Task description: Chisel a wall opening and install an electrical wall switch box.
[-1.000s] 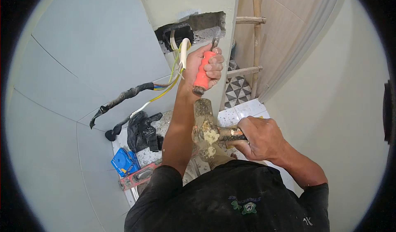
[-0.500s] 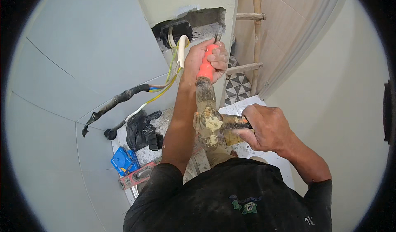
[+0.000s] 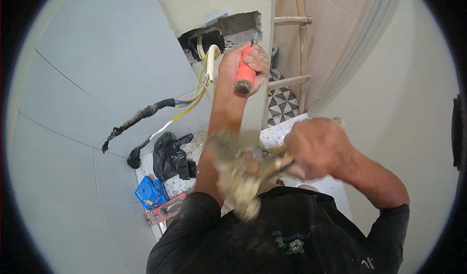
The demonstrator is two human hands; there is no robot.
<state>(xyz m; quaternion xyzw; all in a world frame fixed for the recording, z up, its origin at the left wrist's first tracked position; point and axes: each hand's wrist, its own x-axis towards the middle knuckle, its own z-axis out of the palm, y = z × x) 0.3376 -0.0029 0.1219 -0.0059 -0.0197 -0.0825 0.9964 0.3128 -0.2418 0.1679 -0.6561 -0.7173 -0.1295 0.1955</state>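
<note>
My left hand point(image 3: 231, 68) is wrapped around the red grip of a chisel point(image 3: 245, 73). The chisel's metal tip points away from me, at the lower right part of a rough rectangular recess point(image 3: 244, 25) cut into the wall. Gripped in my right hand point(image 3: 318, 147) is a hammer point(image 3: 239, 176), blurred by motion. Its dusty head hangs over my left forearm and near my shirt, apart from the chisel's butt. Beside my left wrist, a white cable point(image 3: 213, 62) bends out of the recess and splits into coloured wires point(image 3: 187, 109) ending in black wrapping.
A wooden ladder point(image 3: 301, 50) leans at the far right, beyond the wall's corner. On the floor at left lie a black plastic bag point(image 3: 168, 157), a blue box point(image 3: 151, 192) and a red spirit level point(image 3: 167, 210). Rubble dust is scattered around them.
The hammer head has swung back from the chisel's butt toward my body. My right hand has turned at the wrist with it. My left hand still holds the chisel at the recess.
</note>
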